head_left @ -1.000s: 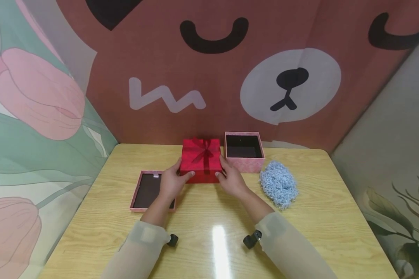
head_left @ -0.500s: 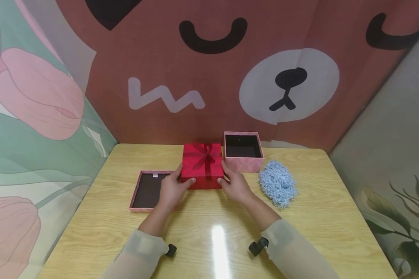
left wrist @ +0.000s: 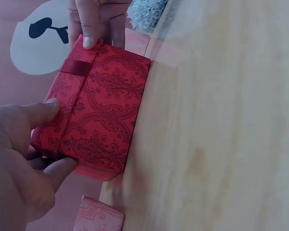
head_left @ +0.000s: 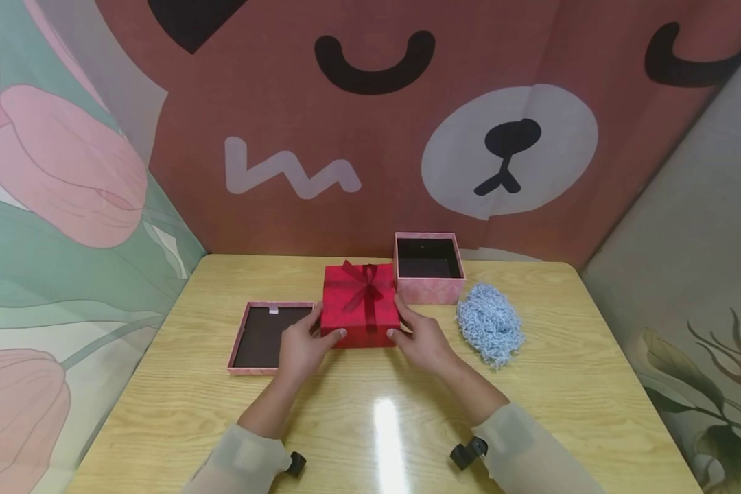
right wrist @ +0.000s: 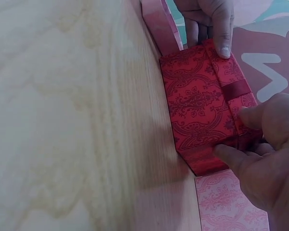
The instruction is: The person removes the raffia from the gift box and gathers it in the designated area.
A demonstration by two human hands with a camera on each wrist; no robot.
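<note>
A red patterned gift box [head_left: 350,329] with a dark red ribbon bow [head_left: 368,288] sits at the middle of the table, lid on. My left hand [head_left: 304,346] grips its left side, thumb at the front face and fingers along the side. On the opposite side my right hand [head_left: 425,341] holds it the same way. The left wrist view shows the front of the gift box [left wrist: 106,106] with damask print, its lower edge at the tabletop. In the right wrist view both thumbs press near the lid's edge of the gift box [right wrist: 197,101].
Left of the gift box lies a pink box lid [head_left: 262,343], dark inside face up. An uncovered pink box [head_left: 431,289] stands behind to the right. Beside that is a clump of blue shredded paper [head_left: 490,326]. A printed cloth wall [head_left: 370,213] rises at the table's [head_left: 333,425] back edge.
Both hands have brought the red gift box toward the person, from near the table's back edge. The pink lid, pink box and blue shredded paper have stayed put.
</note>
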